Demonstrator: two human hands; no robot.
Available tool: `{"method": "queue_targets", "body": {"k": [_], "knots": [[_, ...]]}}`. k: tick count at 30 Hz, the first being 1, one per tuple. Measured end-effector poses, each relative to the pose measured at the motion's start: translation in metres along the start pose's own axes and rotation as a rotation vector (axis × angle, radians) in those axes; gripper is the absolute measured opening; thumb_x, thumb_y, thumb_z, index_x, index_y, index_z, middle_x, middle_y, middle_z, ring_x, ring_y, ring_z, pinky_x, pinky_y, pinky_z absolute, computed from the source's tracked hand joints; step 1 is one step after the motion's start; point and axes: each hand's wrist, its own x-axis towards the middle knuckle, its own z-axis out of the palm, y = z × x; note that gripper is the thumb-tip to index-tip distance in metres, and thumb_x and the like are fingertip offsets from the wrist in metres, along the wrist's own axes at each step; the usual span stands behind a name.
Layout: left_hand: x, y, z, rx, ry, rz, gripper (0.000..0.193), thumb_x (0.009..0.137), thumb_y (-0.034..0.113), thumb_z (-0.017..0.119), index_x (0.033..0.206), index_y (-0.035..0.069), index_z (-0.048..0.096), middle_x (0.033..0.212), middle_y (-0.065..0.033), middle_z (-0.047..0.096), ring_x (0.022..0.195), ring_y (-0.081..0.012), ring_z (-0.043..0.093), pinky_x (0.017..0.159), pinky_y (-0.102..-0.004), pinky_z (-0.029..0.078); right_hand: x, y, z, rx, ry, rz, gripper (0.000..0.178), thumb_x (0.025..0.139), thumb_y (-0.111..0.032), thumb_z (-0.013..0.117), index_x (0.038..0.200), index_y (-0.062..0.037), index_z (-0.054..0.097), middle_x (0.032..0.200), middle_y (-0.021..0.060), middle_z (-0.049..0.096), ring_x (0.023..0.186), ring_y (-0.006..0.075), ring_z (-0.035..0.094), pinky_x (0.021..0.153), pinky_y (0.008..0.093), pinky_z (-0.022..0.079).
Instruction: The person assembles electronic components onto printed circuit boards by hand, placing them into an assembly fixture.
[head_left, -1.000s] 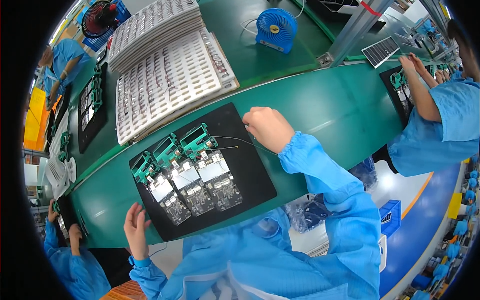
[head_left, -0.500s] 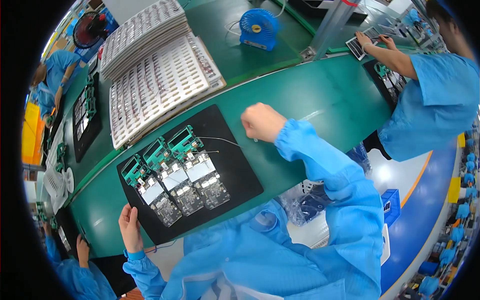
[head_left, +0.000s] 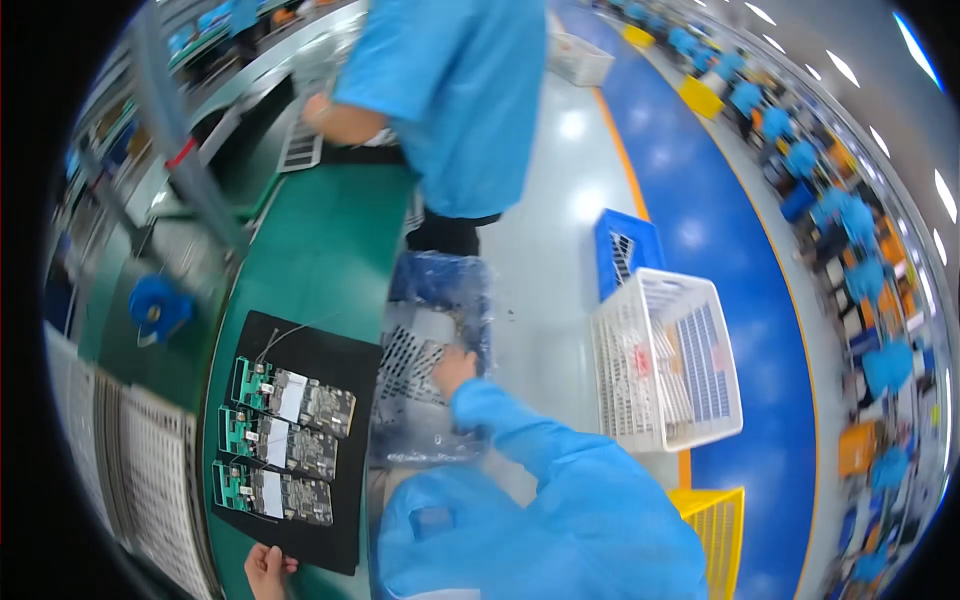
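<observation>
A black mat (head_left: 340,535) lies on the green table, carrying three circuit board assemblies. Each assembly pairs a dark board (head_left: 312,455) and a pale plate (head_left: 275,441) with a green frame (head_left: 237,431), and thin wires trail from some. At the mat's near edge is my left hand (head_left: 268,572), its fingers loosely bent and a little apart, with nothing visible in them. My right hand (head_left: 455,371) reaches down into a bin lined with clear plastic (head_left: 440,272), against grey perforated pieces (head_left: 408,360). Blur and the hand's angle hide its fingertips.
A person in blue (head_left: 450,90) works at the table's far end. To the right on the floor stand a blue crate (head_left: 628,250), a white basket (head_left: 700,440) and a yellow basket (head_left: 730,540). Left are stacked white trays (head_left: 160,480), a blue fan (head_left: 158,308) and a metal post (head_left: 175,130).
The view has swung to the right. My right hand has gone from closed above the table to inside the lined bin. My left hand stays by the mat's edge.
</observation>
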Motion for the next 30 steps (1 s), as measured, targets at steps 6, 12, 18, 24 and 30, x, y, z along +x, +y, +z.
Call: {"method": "queue_targets", "body": {"k": [6,12,18,24,30], "knots": [[0.043,-0.015,-0.023,-0.116,-0.177,0.314,0.023,0.098,0.013,0.06,0.081,0.009,0.045,0.07,0.0001,0.047,0.063,-0.0114,0.055,0.06,-0.0233,0.045,-0.079,-0.085,-0.101,0.651,-0.577,-0.021,0.03,0.078,-0.01,0.062,0.105,-0.014,0.073,0.113,0.0224,0.065,0.101,0.0425,0.062,0.08,0.0481,0.053],[0.08,-0.023,-0.034,-0.316,-0.223,0.305,0.01,0.096,0.008,0.063,0.1,0.0,0.057,0.09,-0.0033,0.055,0.078,-0.0139,0.06,0.074,-0.0258,0.053,-0.144,-0.138,-0.127,0.76,-0.622,-0.078,0.054,0.077,-0.011,0.072,0.129,-0.0133,0.06,0.135,0.0239,0.052,0.103,0.0427,0.062,0.079,0.0469,0.053],[0.023,-0.024,-0.047,-0.324,-0.178,0.365,0.054,0.098,0.015,0.061,0.145,-0.003,0.041,0.131,-0.0168,0.056,0.116,-0.0226,0.059,0.104,-0.0329,0.046,-0.182,-0.174,-0.232,0.984,-0.321,-0.325,0.07,0.077,-0.021,0.078,0.141,-0.0131,0.05,0.133,0.0194,0.055,0.126,0.0332,0.052,0.102,0.0458,0.044],[-0.067,-0.058,-0.163,-0.008,-0.011,0.35,0.045,0.099,0.022,0.06,0.138,0.002,0.051,0.129,-0.0104,0.06,0.109,-0.0146,0.059,0.094,-0.0251,0.045,-0.181,-0.203,-0.232,0.524,0.022,-0.317,0.018,0.079,-0.014,0.07,0.095,-0.0061,0.069,0.091,0.0139,0.066,0.094,0.0321,0.064,0.085,0.0455,0.048],[-0.238,-0.065,-0.23,0.046,0.687,0.396,0.03,0.099,0.014,0.057,0.123,-0.004,0.061,0.109,-0.0121,0.066,0.095,-0.0187,0.06,0.086,-0.0304,0.049,-0.186,-0.292,-0.269,1.387,0.115,-0.444,0.019,0.087,-0.016,0.064,0.103,-0.0052,0.062,0.093,0.0133,0.061,0.085,0.0326,0.061,0.069,0.0415,0.051]]}}
